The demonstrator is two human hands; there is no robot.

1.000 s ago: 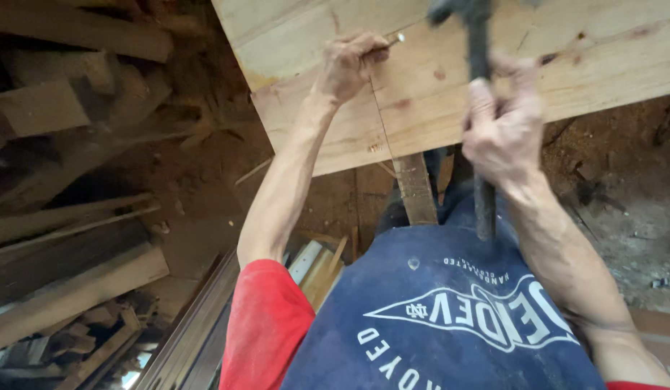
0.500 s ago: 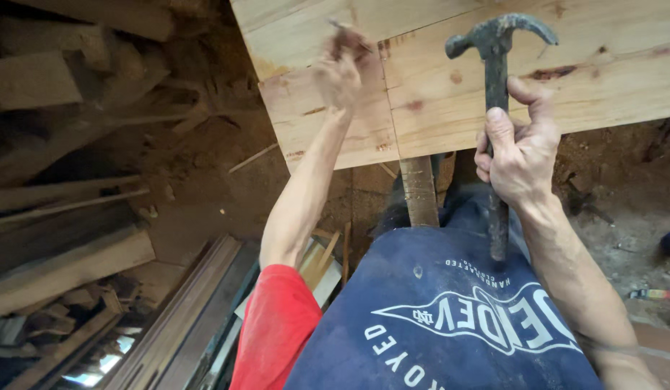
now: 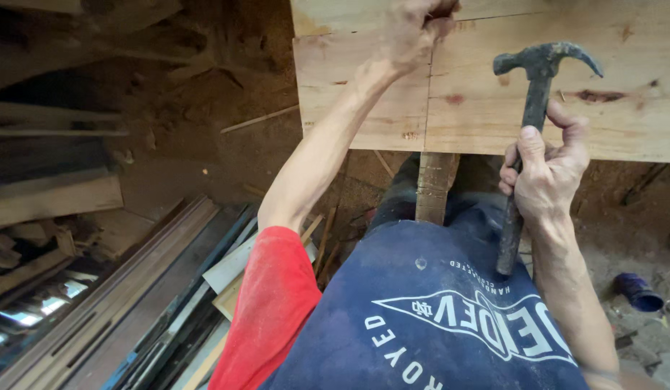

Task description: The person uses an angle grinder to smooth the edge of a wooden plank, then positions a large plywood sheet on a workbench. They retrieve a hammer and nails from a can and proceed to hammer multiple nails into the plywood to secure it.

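A dark, worn metal claw hammer (image 3: pixel 541 72) is gripped around the upper part of its handle by the right hand (image 3: pixel 544 173), its head held upright in front of the pale wooden plank panel (image 3: pixel 537 123). The left hand (image 3: pixel 411 32) is stretched out to the panel's top edge, fingers pinched together over the seam between two boards; whatever is held there cannot be made out. A narrow wooden post (image 3: pixel 434 186) is seen beneath the panel, and stacked timber strips (image 3: pixel 132 303) lie to the left.

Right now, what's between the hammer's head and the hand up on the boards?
Only bare pale board lies between the hammer and the left hand, in the head view.
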